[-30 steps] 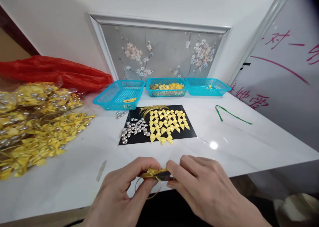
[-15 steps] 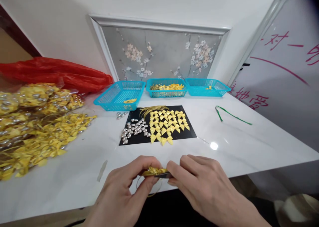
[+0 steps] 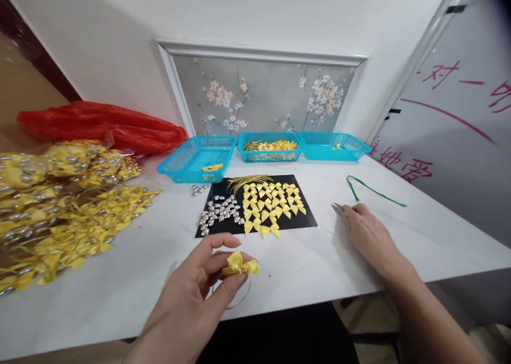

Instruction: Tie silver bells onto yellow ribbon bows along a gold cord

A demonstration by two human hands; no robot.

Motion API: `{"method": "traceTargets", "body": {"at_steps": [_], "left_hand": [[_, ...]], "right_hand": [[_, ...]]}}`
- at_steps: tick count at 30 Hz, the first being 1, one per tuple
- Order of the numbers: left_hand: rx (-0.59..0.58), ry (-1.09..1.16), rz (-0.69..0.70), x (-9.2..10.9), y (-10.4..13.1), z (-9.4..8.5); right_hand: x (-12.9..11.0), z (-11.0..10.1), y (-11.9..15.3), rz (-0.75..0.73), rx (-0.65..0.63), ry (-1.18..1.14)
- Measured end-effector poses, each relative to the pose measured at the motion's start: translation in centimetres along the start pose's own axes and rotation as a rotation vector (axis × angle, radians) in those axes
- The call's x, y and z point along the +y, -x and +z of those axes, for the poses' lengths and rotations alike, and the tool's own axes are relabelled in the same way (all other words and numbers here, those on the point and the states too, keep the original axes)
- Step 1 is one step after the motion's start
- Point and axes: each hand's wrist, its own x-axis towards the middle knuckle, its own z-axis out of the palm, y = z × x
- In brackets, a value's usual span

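Note:
My left hand [image 3: 199, 295] pinches a small yellow ribbon bow [image 3: 239, 264] near the table's front edge, and a thin wire loop [image 3: 239, 300] hangs under it. My right hand [image 3: 365, 231] lies on the table to the right, its fingertips on a small metal tool [image 3: 338, 208] whose tip pokes out. Between and beyond my hands lies a black mat [image 3: 307, 220] with rows of yellow bows [image 3: 269, 204] and a cluster of silver beads [image 3: 217, 212].
Three blue baskets [image 3: 181, 167] stand at the back; the middle one holds yellow bows. A big pile of finished bows [image 3: 59, 215] and a red plastic bag [image 3: 99, 124] fill the left. A green strip [image 3: 371, 189] lies at the right, by a whiteboard [image 3: 459, 124].
My right hand has left the bow and moved right and forward with the metal tool, down onto the table. My left hand keeps the bow, raised slightly. The view shifted a little.

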Motion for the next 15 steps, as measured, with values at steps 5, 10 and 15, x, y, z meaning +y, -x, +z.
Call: {"method": "traceTargets", "body": {"at_steps": [5, 10, 15], "left_hand": [[-0.049, -0.015, 0.030, -0.7, -0.5, 0.0], [-0.121, -0.007, 0.136, -1.8, -1.0, 0.0], [-0.150, 0.114, 0.103, -1.1, -0.9, -1.2]], "right_hand": [[-4.3, -2.3, 1.9, -0.066, 0.007, -0.186], [-12.3, -6.3, 5.3, -0.346, -0.347, -0.953], [-15.7, -6.4, 5.7, -0.311, -0.356, -1.237]]}}
